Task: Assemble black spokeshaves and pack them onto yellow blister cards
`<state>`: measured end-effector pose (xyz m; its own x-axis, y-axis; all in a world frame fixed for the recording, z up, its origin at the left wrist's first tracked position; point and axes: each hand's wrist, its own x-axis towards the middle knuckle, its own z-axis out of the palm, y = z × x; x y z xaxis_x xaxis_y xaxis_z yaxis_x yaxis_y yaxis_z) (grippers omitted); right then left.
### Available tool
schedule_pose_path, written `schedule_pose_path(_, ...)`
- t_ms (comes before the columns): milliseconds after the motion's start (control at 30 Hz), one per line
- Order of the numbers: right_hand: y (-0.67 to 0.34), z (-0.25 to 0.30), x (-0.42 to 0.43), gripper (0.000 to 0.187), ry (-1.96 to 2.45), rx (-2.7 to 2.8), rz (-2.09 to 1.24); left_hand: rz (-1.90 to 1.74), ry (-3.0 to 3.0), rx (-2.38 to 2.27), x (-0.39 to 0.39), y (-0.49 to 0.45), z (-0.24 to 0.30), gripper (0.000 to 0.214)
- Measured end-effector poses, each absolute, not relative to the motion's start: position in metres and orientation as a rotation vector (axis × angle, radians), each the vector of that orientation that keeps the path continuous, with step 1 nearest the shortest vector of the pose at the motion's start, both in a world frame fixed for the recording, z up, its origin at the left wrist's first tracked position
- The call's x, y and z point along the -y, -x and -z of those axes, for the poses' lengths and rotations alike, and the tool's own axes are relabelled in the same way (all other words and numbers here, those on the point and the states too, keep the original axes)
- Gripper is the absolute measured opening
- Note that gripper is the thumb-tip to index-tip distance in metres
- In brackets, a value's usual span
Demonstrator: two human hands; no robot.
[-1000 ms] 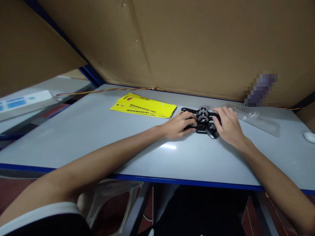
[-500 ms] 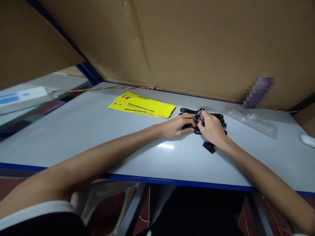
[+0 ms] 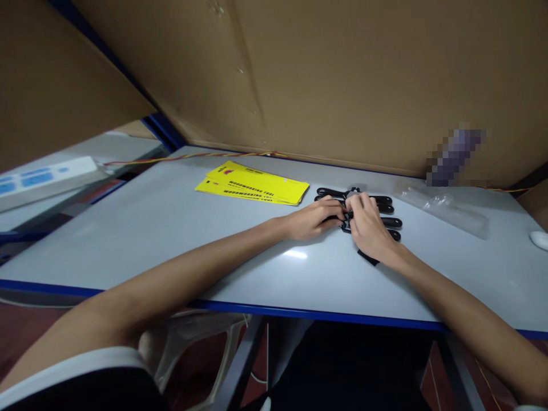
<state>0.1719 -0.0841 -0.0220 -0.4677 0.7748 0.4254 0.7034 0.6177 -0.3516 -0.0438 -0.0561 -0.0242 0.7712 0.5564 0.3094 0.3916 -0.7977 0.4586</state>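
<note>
Several black two-handled tools that look like spokeshaves (image 3: 387, 209) lie side by side on the grey table, their handles pointing left and right. My left hand (image 3: 317, 219) is closed, its fingers bent round the left part of one of the nearer spokeshaves. Pressed together at the middle of the same spokeshave are the fingertips of my right hand (image 3: 367, 225); they hide what they touch. A flat black piece (image 3: 368, 258) shows partly under my right wrist. Left of the spokeshaves rests a stack of yellow cards (image 3: 257, 185) printed "WOODWORKING TOOL".
Clear plastic bags (image 3: 454, 212) lie to the right, with a blurred purple object (image 3: 456, 157) behind them. A white object (image 3: 538, 240) sits at the right edge. A brown board (image 3: 342, 85) closes off the back. A white power strip (image 3: 47, 180) is at far left.
My right hand has shifted slightly over the spokeshave, and its wrist covers more of the flat black piece. The nearer right-hand handles show more. The view has moved a little.
</note>
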Motion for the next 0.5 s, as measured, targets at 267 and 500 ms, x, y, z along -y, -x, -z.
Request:
schedule_pose_path(267,-0.195,0.003,0.095,0.011,1.057,2.156,-0.637,-0.657,-2.589,-0.766,0.058,0.047,0.028,0.032)
schedule_pose_path(500,-0.197,0.001,0.093,0.012,1.162,2.080,-0.582,-0.707,-2.651,-0.780,0.057,0.049,0.033,0.037)
